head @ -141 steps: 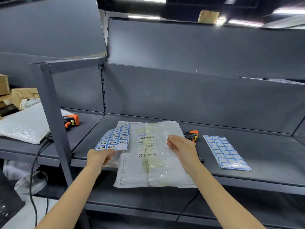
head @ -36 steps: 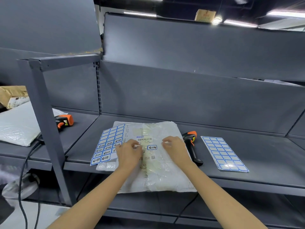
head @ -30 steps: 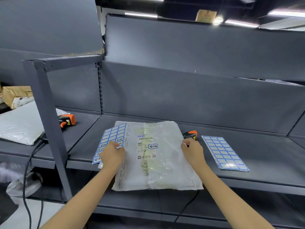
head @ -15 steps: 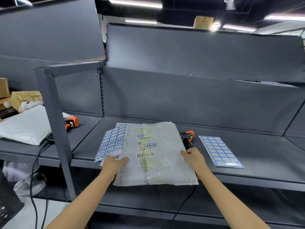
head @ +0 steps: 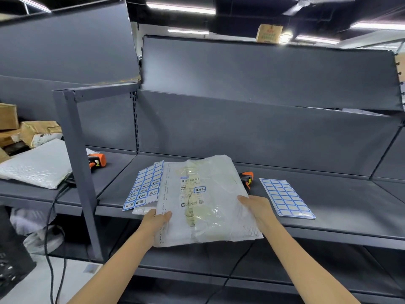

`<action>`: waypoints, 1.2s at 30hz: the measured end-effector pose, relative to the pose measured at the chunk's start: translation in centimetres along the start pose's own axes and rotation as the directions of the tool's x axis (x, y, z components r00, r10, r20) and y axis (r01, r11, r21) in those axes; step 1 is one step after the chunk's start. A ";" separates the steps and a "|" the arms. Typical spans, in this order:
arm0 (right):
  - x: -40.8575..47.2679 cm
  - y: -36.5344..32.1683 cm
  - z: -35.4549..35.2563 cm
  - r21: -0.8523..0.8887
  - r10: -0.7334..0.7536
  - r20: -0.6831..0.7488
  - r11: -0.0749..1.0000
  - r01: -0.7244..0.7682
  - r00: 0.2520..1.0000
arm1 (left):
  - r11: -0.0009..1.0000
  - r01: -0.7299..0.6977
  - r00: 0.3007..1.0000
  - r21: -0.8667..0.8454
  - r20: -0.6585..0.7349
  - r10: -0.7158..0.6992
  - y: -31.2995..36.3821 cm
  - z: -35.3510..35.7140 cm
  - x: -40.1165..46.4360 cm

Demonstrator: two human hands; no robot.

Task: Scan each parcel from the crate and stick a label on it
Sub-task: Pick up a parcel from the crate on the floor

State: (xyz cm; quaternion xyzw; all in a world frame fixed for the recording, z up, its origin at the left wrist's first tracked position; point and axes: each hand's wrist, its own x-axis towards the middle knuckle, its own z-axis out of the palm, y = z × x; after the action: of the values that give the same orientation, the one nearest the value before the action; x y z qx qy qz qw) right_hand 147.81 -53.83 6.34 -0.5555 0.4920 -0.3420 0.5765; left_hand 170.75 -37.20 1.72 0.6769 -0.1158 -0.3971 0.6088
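Observation:
A white plastic mailer parcel point(head: 210, 207) lies on the grey shelf point(head: 341, 207), its front end hanging over the shelf edge. A small blue-framed label point(head: 199, 190) is stuck next to its barcode slip. My left hand point(head: 157, 220) grips the parcel's left edge, thumb on top. My right hand point(head: 254, 206) holds the right edge. A label sheet point(head: 144, 187) with handwritten labels lies tucked at the parcel's left side. An orange-and-black scanner point(head: 247, 177) peeks out behind the parcel's right corner.
A second, blank label sheet point(head: 286, 197) lies on the shelf to the right. Left of the grey upright post point(head: 75, 163) sit another scanner point(head: 96, 161), a white bubble mailer point(head: 37, 165) and cardboard boxes point(head: 32, 132). Cables hang below the shelf.
A label got pressed onto the parcel by both hands. They then moved apart to its left and right edges and slid toward me, drawing the parcel a little over the shelf edge.

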 end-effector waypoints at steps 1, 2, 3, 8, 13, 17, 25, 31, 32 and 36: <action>-0.1 0.0 -0.3 0.013 -0.022 0.007 1.000 0.022 1.000 | 1.000 -0.005 1.000 -0.030 0.011 0.006 -0.2 0.1 -0.2; -0.3 0.0 -0.8 0.019 -0.049 0.012 0.999 0.049 0.999 | 0.998 -0.011 1.000 -0.064 0.026 0.013 -0.2 0.2 -0.5; -0.4 0.1 -1.2 0.022 -0.078 0.016 0.997 0.077 0.997 | 0.995 -0.016 0.999 -0.098 0.044 0.020 -0.3 0.4 -0.8; -1.9 0.8 -3.3 0.085 -0.154 0.042 0.985 0.150 0.987 | 0.979 -0.041 0.990 -0.199 0.125 0.067 -0.4 1.1 -2.6; -3.2 2.0 -4.8 0.159 -0.188 0.049 0.971 0.178 0.981 | 0.977 -0.097 0.982 -0.189 0.142 0.125 -1.4 1.7 -4.5; -4.0 3.0 -6.1 0.215 -0.199 0.087 0.960 0.177 0.976 | 0.967 -0.161 0.973 -0.196 0.131 0.189 -2.9 1.6 -6.3; -7.9 6.4 -8.5 -0.067 -0.206 0.028 0.976 0.207 0.978 | 0.969 -0.155 0.983 -0.195 0.065 0.170 -6.9 0.5 -10.3; -13.1 11.0 -11.8 -0.426 -0.193 -0.022 0.889 0.165 0.981 | 0.975 -0.116 0.983 -0.188 0.122 0.140 -10.7 -1.1 -14.5; -14.2 11.8 -12.2 -0.465 -0.179 -0.021 0.873 0.149 0.984 | 0.978 -0.104 0.983 -0.183 0.130 0.129 -11.5 -1.4 -15.4; -18.3 14.6 -13.3 -0.559 -0.173 -0.046 0.821 0.118 0.984 | 0.983 -0.086 0.987 -0.164 0.122 0.106 -14.2 -2.2 -18.8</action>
State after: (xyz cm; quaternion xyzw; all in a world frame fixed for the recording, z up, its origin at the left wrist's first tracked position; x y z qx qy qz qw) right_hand 127.78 -38.44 -3.17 -0.7176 0.5528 -0.2539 0.3393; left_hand 155.22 -20.31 -3.97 0.5926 -0.1558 -0.4184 0.6704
